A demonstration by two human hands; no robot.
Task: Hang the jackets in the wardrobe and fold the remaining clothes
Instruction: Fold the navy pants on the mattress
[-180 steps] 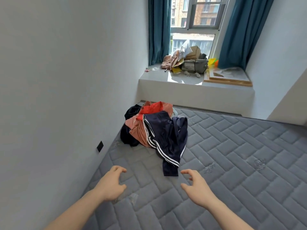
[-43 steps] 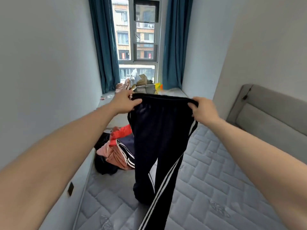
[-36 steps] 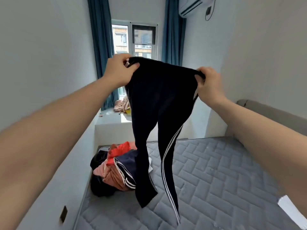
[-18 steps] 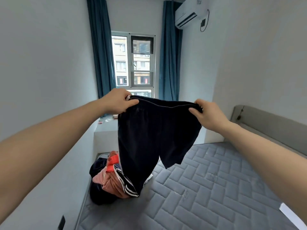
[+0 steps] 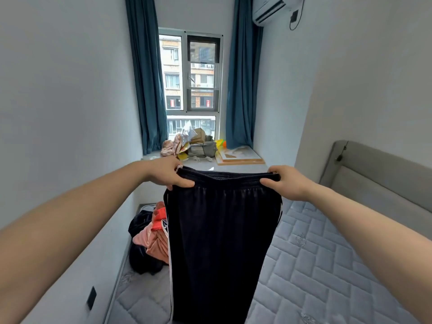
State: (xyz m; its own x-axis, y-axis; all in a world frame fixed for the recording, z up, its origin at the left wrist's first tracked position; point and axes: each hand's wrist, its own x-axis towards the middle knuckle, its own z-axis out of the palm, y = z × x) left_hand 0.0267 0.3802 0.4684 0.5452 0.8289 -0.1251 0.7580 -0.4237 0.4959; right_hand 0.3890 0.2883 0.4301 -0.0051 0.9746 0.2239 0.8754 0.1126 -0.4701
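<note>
— Two hands, both mine, hold up one garment. What are they doing?

— My left hand pinches the left end of the elastic waistband of the dark track trousers, thumb in front and fingers curled behind. My right hand grips the right end the same way. The band is stretched level between them, in front of the window ledge.

— Where do the trousers hang?

— Straight down from my hands, out over the grey quilted mattress, with a white stripe along each outer edge. The lower ends run off the bottom of the view.

— What has changed?

— Half a second ago one leg was flung up and bunched short; now the cloth falls flat and long. My hands have dropped lower, from window height to ledge height.

— And the other clothes?

— The pile of clothes lies on the mattress just left of the trousers, against the left wall: black, pink and red pieces, partly hidden behind the hanging cloth.
</note>
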